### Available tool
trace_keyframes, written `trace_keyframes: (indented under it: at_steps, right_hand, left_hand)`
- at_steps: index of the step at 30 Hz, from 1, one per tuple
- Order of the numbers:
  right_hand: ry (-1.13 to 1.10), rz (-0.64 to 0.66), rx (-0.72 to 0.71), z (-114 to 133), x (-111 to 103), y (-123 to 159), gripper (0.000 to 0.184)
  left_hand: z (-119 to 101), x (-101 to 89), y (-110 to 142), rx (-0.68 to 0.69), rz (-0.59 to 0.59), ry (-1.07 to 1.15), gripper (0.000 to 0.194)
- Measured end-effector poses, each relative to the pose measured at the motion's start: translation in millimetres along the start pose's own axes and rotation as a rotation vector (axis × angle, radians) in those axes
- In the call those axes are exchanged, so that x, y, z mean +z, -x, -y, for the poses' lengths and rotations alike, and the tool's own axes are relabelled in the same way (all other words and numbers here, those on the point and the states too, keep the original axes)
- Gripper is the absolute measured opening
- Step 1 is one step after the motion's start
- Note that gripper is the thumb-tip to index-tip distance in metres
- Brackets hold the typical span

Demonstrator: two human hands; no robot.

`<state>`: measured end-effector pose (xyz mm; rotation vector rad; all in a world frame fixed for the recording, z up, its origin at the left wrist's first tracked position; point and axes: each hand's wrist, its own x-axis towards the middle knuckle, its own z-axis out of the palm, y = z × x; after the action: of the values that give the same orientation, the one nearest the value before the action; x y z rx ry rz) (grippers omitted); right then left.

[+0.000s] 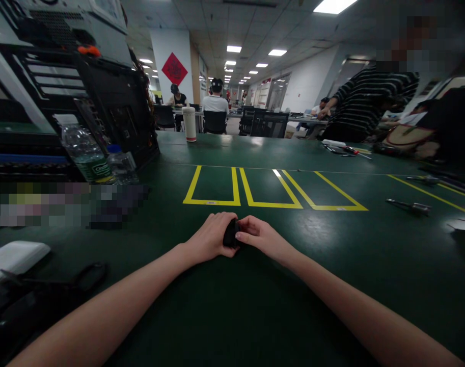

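Observation:
A small black object (230,234) is between my two hands, low over the green table (232,300); its kind I cannot make out. My left hand (213,235) wraps round it from the left, thumb underneath at the near side. From the right, my right hand (260,235) presses thumb and fingertips against its right edge, fingers curled. Part of the object is hidden by the fingers. Just beyond my hands lie yellow tape outlines (271,205) stuck on the tabletop.
Left stand computer cases (117,107), a large water bottle (83,148) and a smaller blue-capped bottle (121,165). Black-handled scissors (90,275) lie near my left forearm. A white cup (189,123) stands at the far edge. Metal tools (410,206) lie right; a person in a striped shirt (370,97) leans there.

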<state>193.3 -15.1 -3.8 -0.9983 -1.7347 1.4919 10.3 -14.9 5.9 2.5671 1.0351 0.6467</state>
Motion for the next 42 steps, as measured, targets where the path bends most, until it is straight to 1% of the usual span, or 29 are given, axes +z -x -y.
trace_keyframes:
  at_steps: [3,7,9,11,14,17,19,21,24,27,31,36,39,42]
  right_hand:
    - [0.011,0.019,-0.047,0.3,1.5,2.6,0.018]
    - [0.102,-0.033,-0.129,1.7,9.6,10.9,0.024]
    - [0.182,-0.061,-0.176,1.8,12.3,13.4,0.021]
    - [0.202,-0.094,-0.196,0.9,13.4,13.5,0.015]
    - [0.141,-0.105,-0.179,-1.9,13.1,10.5,0.012]
    - [0.071,-0.099,-0.128,-4.2,11.4,7.2,0.019]
    - [0.041,-0.081,-0.103,-4.4,10.1,6.4,0.023]
    - [0.021,-0.043,-0.106,-3.7,9.2,7.1,0.021]
    - [0.057,-0.024,-0.159,-1.7,9.5,9.8,0.020]
    - [0.112,-0.045,-0.193,-0.1,10.6,11.5,0.021]
    - [0.087,-0.078,-0.178,0.8,11.5,10.2,0.012]
    - [0.093,-0.128,-0.106,-0.7,11.0,7.4,0.020]
    - [0.079,-0.085,-0.077,-1.2,8.9,7.8,0.019]
    - [0.060,-0.044,-0.122,-0.3,7.2,10.1,0.019]
  left_hand:
    - [-1.4,-1.6,0.1,-0.013,0.008,0.011,0.053]
    - [1.2,1.3,0.0,0.003,-0.004,0.001,0.055]
    - [3.3,4.5,-0.1,0.001,-0.017,0.008,0.057]
    - [5.0,7.5,-0.2,-0.011,-0.059,0.006,0.056]
    - [5.6,9.5,-0.3,-0.003,-0.068,-0.002,0.057]
    - [5.0,8.7,-0.4,0.002,-0.054,-0.002,0.056]
    - [4.8,8.3,-0.4,-0.001,-0.044,0.001,0.056]
    - [5.2,9.0,-0.6,-0.007,-0.055,0.002,0.057]
    - [6.0,10.5,-0.9,-0.011,-0.079,0.000,0.058]
    - [6.0,10.2,-0.8,-0.007,-0.054,0.006,0.057]
    - [4.3,7.4,-0.3,-0.004,-0.060,0.004,0.057]
    - [0.2,2.6,0.0,-0.024,-0.015,0.017,0.056]
    - [-1.1,1.4,-0.3,-0.029,-0.015,0.009,0.055]
    - [-1.2,1.6,-0.9,-0.027,-0.015,-0.001,0.055]
